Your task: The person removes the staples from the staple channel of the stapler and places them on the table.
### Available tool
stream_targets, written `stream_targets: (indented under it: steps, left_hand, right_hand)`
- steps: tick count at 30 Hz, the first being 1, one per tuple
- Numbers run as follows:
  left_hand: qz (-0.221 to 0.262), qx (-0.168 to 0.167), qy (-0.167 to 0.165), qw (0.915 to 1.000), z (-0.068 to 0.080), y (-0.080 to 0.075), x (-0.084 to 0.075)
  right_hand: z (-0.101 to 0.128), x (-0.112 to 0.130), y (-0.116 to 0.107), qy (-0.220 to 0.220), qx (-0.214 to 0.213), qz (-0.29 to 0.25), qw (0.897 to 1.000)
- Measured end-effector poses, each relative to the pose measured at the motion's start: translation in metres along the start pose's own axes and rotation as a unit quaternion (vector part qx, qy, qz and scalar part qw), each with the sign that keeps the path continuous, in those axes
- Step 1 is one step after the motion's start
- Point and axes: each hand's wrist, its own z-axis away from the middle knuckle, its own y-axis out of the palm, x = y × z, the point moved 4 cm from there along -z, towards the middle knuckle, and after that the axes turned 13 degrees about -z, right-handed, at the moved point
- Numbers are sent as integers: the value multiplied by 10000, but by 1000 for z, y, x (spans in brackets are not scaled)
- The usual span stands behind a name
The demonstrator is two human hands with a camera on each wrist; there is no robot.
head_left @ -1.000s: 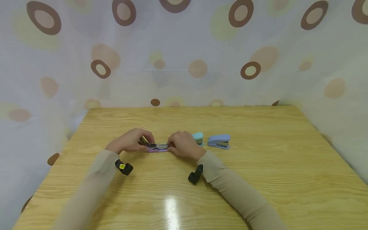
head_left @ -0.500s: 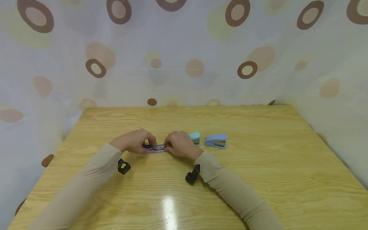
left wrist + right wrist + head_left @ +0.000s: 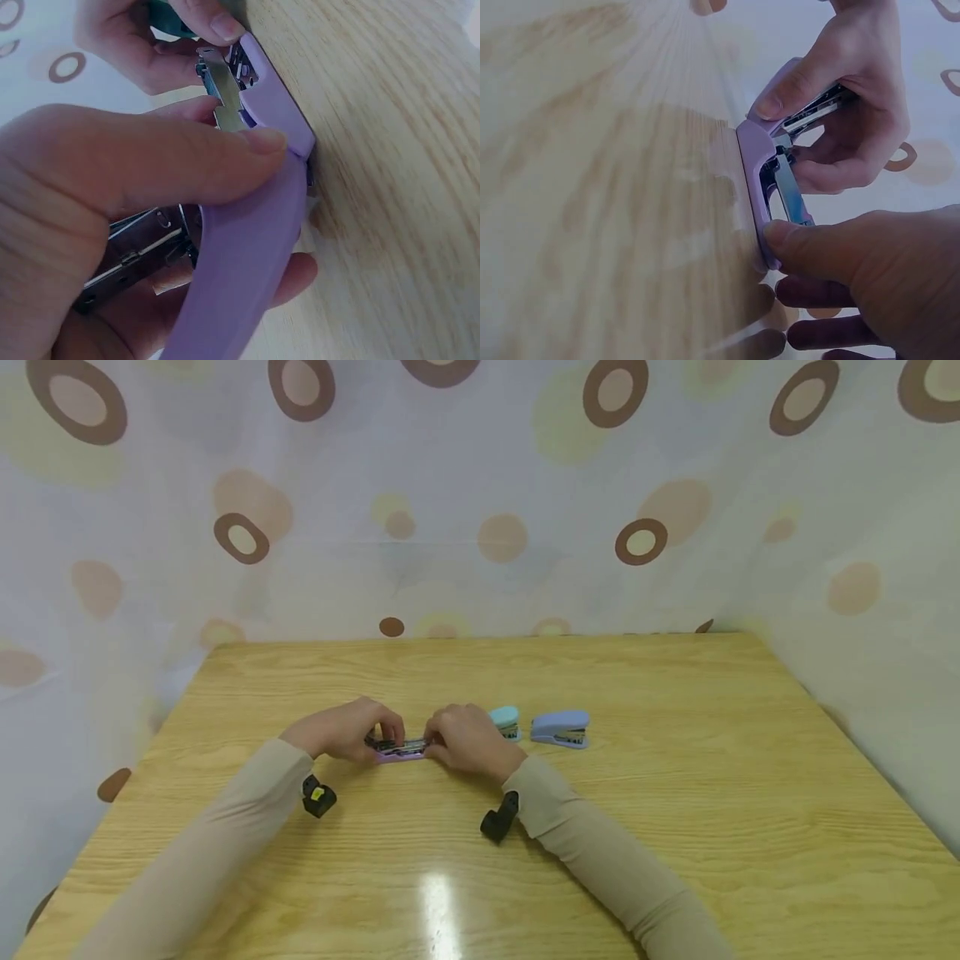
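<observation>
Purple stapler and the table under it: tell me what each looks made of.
Purple stapler: shell looks like smooth matt plastic, evenly coloured with rounded edges; the inner track looks like bare metal, grey and shiny. Table: wood or wood-look laminate, with printed-looking grain and a glossy glare spot; which one cannot be told.

An opened stapler [image 3: 400, 747] is laid flat on the bench [image 3: 675, 827], near its middle. It is held at its left end by the left hand [image 3: 347, 731] and at its right end by the right hand [image 3: 467, 741]. Just right of the right hand a small stapler [image 3: 506, 722] is placed, and right of that, close by, a larger stapler [image 3: 559, 728]. A curtain [image 3: 480, 502] is hung behind the far edge.
</observation>
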Motion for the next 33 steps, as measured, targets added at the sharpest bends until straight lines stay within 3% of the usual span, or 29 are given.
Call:
stream_targets:
  steps: [7, 11, 16, 19, 28, 33]
  left_hand:
    - [-21, -116, 6, 9999, -2, 1, 2]
    - [-44, -212, -22, 9998, -2, -1, 0]
    - [87, -258, -58, 9996, -1, 0, -2]
    - [20, -310, -82, 9995, 0, 1, -3]
    - [-54, -418, -89, 9991, 1, 4, -2]
    - [64, -525, 4, 9986, 0, 2, -2]
  right_hand:
    - [-2, -2, -3, -76, -3, -18, 10000]
    - [-4, -2, -3, -184, 47, -553, 9983]
    - [-11, -1, 1, -486, 371, -1730, 9830]
    - [-15, -1, 4, -543, 593, -2124, 9739]
    - [-25, -2, 7, -482, 1057, -2607, 9584]
    - [-29, -1, 7, -561, 1090, -2608, 9576]
